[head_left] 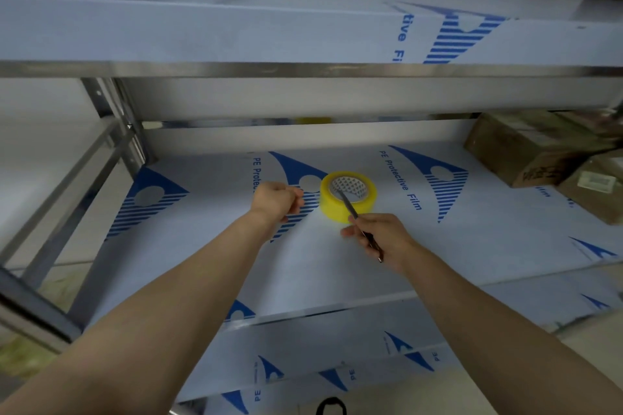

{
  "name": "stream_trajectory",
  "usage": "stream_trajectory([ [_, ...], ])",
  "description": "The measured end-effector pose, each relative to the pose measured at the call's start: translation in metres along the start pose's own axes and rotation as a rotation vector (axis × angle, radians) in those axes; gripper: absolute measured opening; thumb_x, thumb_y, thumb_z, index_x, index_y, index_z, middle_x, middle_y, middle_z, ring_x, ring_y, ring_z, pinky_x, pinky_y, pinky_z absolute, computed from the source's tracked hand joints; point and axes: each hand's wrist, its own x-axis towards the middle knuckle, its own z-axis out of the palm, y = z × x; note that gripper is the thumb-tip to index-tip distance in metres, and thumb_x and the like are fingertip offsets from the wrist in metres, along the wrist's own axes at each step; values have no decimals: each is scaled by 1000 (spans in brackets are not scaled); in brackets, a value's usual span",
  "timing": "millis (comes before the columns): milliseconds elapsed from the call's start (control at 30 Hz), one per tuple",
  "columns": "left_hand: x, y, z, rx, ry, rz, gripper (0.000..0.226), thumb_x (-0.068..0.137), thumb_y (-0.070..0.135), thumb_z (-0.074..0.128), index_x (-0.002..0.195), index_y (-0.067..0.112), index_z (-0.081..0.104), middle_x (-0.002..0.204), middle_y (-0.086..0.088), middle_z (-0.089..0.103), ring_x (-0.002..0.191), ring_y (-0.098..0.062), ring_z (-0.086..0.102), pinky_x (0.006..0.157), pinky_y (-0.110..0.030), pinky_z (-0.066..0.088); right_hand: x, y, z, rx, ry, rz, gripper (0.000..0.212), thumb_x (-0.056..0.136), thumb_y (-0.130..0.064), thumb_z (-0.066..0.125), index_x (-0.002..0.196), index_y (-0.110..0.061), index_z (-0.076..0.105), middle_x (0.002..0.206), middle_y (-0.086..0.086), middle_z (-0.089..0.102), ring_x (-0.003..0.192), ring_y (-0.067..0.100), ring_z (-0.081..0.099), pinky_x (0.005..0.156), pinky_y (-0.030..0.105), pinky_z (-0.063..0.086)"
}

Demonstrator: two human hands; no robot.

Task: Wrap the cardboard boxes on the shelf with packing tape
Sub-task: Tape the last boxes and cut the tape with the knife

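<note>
Shelf [472, 246]: the film-covered middle level is carrying everything of interest.

Left hand [276, 200]: hovering just left of the tape roll [332, 205], not touching it. Its fingers are curling inward and nothing is showing inside them.

Tape roll: lying flat on the shelf near the middle, core hole facing up. It is looking like a full, wide roll, so probably moderately light, with a stiff cardboard core. The outer wrap is glossy and likely slick, and the free end is not visible. Best hold, as a judgement: fingers through the core with the thumb on the outer wall, or a pinch across the rim. The film under it may be letting it slide when pushed.

Right hand [381, 236]: gripping a thin tool [347, 204], pen-like, between thumb and fingers. The tool's tip is reaching over the roll's core; whether it is touching is unclear. Likely purpose: picking up or cutting the tape end.

Cardboard boxes [519, 152]: sitting at the far right of the same shelf, well apart from both hands. They are looking stiff but a little dented, with a labelled one [596, 189] nearer the front. Weight is unknown. Holding them at the corners or opposite edges should be safest, since the flat sides may be flexing. No fresh wrapping is being done on them yet.
</note>
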Motion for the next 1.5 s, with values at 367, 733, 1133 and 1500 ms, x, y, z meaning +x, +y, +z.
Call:
stream_trajectory([
  [367, 30, -11, 40, 562, -150, 343, 25, 87, 13, 60, 111, 10, 67, 113, -11, 65, 106, -27, 60, 90, -34, 48, 12, -9, -20, 502, 68, 29, 25, 92, 9, 37, 105, 5, 58, 86, 16, 62, 62, 18, 50, 47, 22, 44],
  [733, 49, 7, 119, 1487, -226, 468, 38, 97, 36, 42, 133, 25, 46, 131, 0, 53, 129, -26, 39, 115, -43, 13, -20, 1, -109, 575, 392, -52, 28, 90, 9, 52, 116, -1, 55, 72, 12, 59, 60, 18, 58, 47, 24, 50],
  [1133, -12, 72, 314, 1381, -247, 647, 46, 96, 39, 45, 139, 23, 42, 138, -2, 51, 132, -25, 38, 114, -39, 9, -29, 23, -299, 361, 617, -60, 28, 83, 15, 55, 104, -3, 61, 66, 16, 58, 51, 21, 45, 48, 27, 38],
  [1500, -58, 100, 480, 1431, -271, 596, 55, 95, 40, 46, 145, 19, 33, 144, -8, 45, 133, -26, 38, 114, -41, 7, -17, 32, -474, -108, 624, -52, 31, 86, 7, 52, 107, -8, 69, 88, 6, 66, 76, 20, 59, 80, 32, 51],
])
